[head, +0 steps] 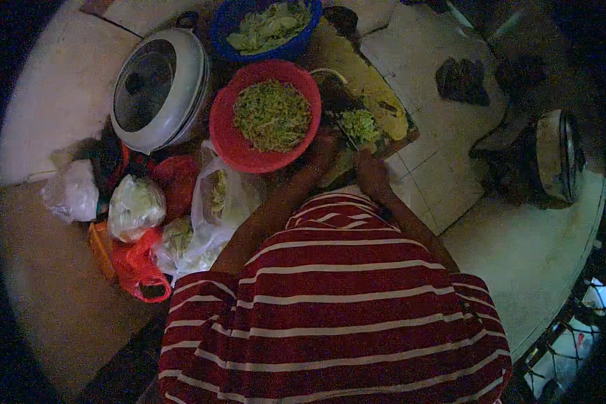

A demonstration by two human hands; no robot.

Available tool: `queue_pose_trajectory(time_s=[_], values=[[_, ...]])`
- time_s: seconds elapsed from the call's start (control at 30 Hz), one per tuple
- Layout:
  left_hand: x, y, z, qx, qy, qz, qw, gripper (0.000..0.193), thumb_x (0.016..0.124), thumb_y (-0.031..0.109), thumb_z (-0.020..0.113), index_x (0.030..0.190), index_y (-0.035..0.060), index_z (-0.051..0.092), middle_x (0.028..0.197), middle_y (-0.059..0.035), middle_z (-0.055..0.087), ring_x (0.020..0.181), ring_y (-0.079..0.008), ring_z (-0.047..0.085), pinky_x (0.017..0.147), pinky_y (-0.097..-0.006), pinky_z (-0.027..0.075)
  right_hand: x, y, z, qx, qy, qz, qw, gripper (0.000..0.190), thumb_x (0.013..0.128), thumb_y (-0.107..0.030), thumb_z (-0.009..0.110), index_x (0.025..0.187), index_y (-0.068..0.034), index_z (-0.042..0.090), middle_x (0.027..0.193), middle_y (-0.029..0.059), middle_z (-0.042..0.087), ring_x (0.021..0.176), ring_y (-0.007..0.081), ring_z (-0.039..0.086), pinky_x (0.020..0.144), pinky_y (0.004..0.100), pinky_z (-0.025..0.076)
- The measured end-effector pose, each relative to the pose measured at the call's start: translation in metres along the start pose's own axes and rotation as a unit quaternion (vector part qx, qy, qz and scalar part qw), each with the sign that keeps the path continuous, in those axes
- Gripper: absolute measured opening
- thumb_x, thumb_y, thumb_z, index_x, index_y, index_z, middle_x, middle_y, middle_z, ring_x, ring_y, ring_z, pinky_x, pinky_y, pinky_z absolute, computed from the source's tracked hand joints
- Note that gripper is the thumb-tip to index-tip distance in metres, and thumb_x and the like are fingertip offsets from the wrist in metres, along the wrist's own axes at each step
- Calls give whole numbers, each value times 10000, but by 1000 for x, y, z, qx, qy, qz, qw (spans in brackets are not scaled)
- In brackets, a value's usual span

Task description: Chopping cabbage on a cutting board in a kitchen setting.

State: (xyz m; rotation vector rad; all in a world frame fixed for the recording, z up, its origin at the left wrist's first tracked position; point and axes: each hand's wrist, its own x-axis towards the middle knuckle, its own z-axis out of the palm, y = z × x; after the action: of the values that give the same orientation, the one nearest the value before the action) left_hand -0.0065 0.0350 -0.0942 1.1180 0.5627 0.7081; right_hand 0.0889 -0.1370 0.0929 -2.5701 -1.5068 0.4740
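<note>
My left hand [325, 146] is low beside the right rim of a red plastic bowl [222, 146] that holds shredded greenish food. Close to it on the right, my right hand [369, 164] lies at the near edge of a dark board, by a small heap of chopped pale green vegetable [359, 126]. A thin blade-like edge shows between the hands and the heap; dimness hides which hand, if any, grips it. Behind the red bowl, a blue plastic bowl [219, 40] contains pale sliced pieces. Yellowish flat material [384, 96] extends along the board's far side.
At the left stands a pot with a glass lid [146, 86]. Several filled clear plastic bags [136, 207] and a red plastic bag [141, 267] lie nearer on the floor. Dark lumps [462, 81] and a pale-rimmed vessel [553, 156] are at the right.
</note>
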Motion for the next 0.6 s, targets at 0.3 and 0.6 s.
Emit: queue_pose_trajectory(time_s=[0.3,0.6], values=[[1,70,34,694,-174,47,697,443,1048,260,596,1409,9,541,1358,-181,579,1200,-325,579,1064,-488,463,18,6,39,-122,-47,-123,984,495,1067,-277,556,1454,26,495,1160,196,667,977,343,684,811,510,577],[-47,82,10,597,-80,232,764,480,999,272,619,1396,11,556,1422,-215,546,1311,-375,516,1094,-472,428,36,60,102,-308,29,-141,940,514,1062,-310,568,1472,-15,475,1370,173,588,1008,292,676,813,468,580]])
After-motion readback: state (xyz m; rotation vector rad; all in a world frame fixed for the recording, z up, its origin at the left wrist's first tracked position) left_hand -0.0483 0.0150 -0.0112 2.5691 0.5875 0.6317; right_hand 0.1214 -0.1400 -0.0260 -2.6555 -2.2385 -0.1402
